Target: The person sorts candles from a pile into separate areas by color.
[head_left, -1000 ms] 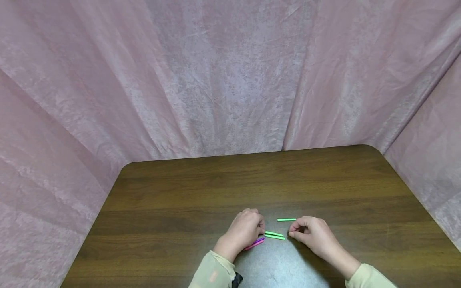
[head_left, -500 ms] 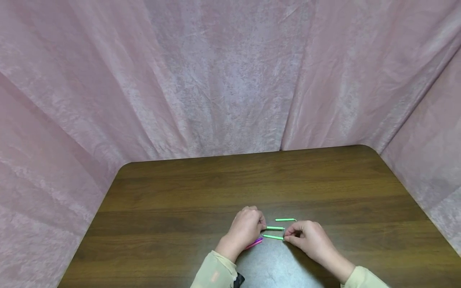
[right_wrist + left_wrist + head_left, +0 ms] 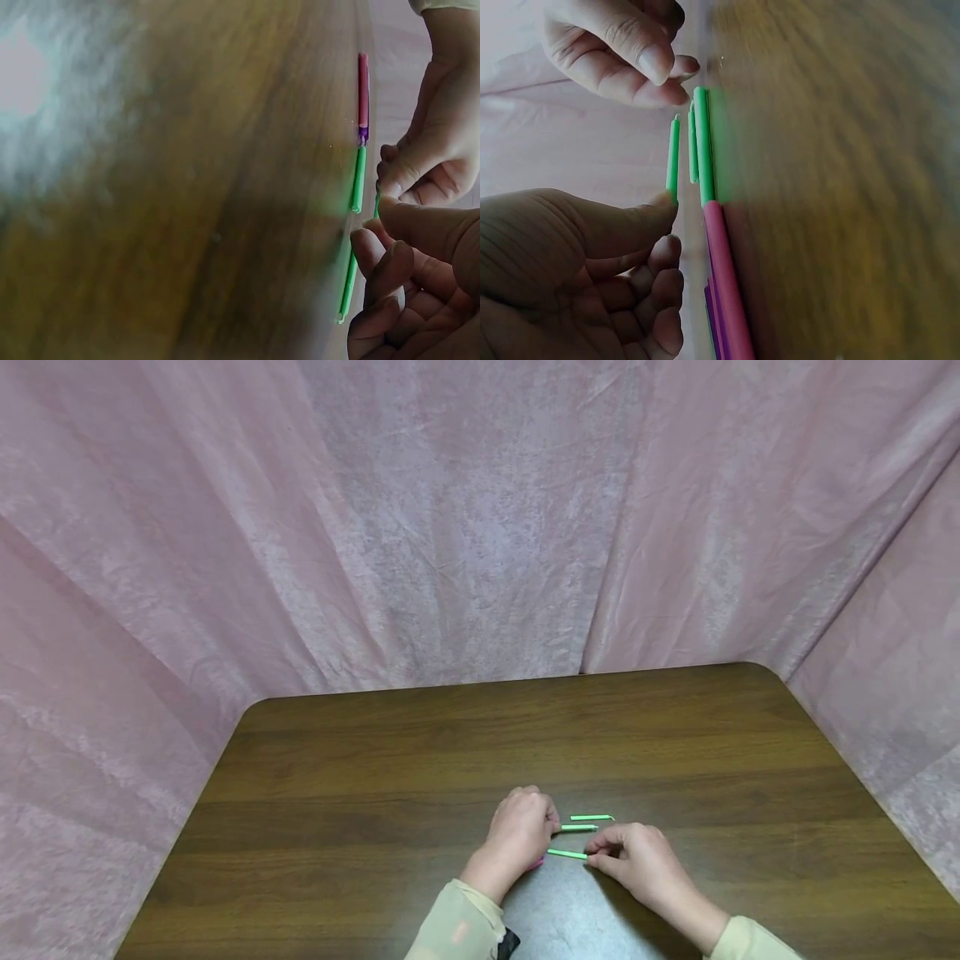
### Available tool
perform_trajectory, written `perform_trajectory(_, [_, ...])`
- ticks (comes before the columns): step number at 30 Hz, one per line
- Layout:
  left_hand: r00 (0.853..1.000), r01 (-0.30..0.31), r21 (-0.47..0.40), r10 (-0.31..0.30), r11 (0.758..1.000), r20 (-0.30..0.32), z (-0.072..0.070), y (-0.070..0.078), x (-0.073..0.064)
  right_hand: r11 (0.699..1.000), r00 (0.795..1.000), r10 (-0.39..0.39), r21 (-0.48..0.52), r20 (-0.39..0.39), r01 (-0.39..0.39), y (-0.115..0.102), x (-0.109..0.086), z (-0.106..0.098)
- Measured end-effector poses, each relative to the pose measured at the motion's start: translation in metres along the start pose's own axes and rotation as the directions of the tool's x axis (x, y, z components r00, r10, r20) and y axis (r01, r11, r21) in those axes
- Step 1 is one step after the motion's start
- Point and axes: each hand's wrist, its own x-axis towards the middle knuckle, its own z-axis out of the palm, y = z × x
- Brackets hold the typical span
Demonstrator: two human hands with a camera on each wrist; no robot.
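My left hand [image 3: 521, 827] pinches the near end of a thin green candle [image 3: 673, 157] between thumb and index finger. Its wick end points right, just above the table in the left wrist view. Past it a second green candle [image 3: 590, 817] lies roughly parallel, wick to the right. Closer to me is a third green candle [image 3: 567, 854], flat on the wood. At that candle's right end hover the loosely bent fingers of my right hand [image 3: 641, 864], thumb and index slightly apart with nothing visible between them. A pink candle [image 3: 727, 277] and a purple one [image 3: 717, 311] lie below my left hand, partly hidden by it.
The brown wooden table [image 3: 360, 760] has rounded far corners. Pink velvet curtain [image 3: 465, 527] hangs behind it and along both sides. A glare spot [image 3: 577, 918] brightens the wood near the front.
My left hand has carried its green candle away from the nearest green one, towards the farthest one. My right hand has shifted left, to the end of the nearest green candle.
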Motion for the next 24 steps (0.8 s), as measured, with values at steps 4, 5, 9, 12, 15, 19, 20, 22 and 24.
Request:
perform_trajectory(4, [1.000,0.001,0.010,-0.001,1.000,0.007,0.001,0.003,0.003,1.000,1.000,0.001,-0.011,-0.004,-0.001,0.000,-0.001,0.001])
perform_trajectory(5, [1.000,0.000,0.010,0.000,1.000,0.007,0.001,0.004,0.003,1.000,1.000,-0.002,-0.013,-0.004,0.002,0.000,-0.001,0.001])
perform_trajectory(9, [1.000,0.001,0.011,-0.001,1.000,0.003,0.002,0.007,0.005,1.000,1.000,-0.012,-0.018,-0.007,0.012,-0.001,-0.001,0.002])
perform_trajectory(12, [1.000,-0.001,0.015,0.001,1.000,0.002,0.003,0.008,0.006,1.000,1.000,-0.011,-0.019,-0.008,0.011,-0.001,-0.002,0.002])
perform_trajectory(15, [1.000,-0.002,0.012,0.002,1.000,0.001,0.004,0.009,0.006,1.000,1.000,-0.010,-0.027,-0.010,0.010,-0.001,-0.002,0.003])
perform_trajectory(19, [1.000,-0.001,0.005,0.001,1.000,0.001,0.005,0.010,0.008,0.999,1.000,-0.012,-0.037,-0.012,0.012,-0.001,-0.001,0.003])
perform_trajectory(20, [1.000,-0.001,0.003,0.001,1.000,0.002,0.005,0.010,0.008,0.999,1.000,-0.013,-0.039,-0.011,0.013,-0.001,-0.001,0.003])
perform_trajectory(22, [1.000,0.001,0.006,-0.001,1.000,0.006,0.006,0.010,0.009,0.999,1.000,-0.017,-0.046,-0.011,0.017,-0.001,0.000,0.003])
perform_trajectory(24, [1.000,-0.001,0.011,0.000,1.000,0.006,0.007,0.010,0.011,0.998,1.000,-0.023,-0.054,-0.011,0.022,0.000,0.001,0.003])
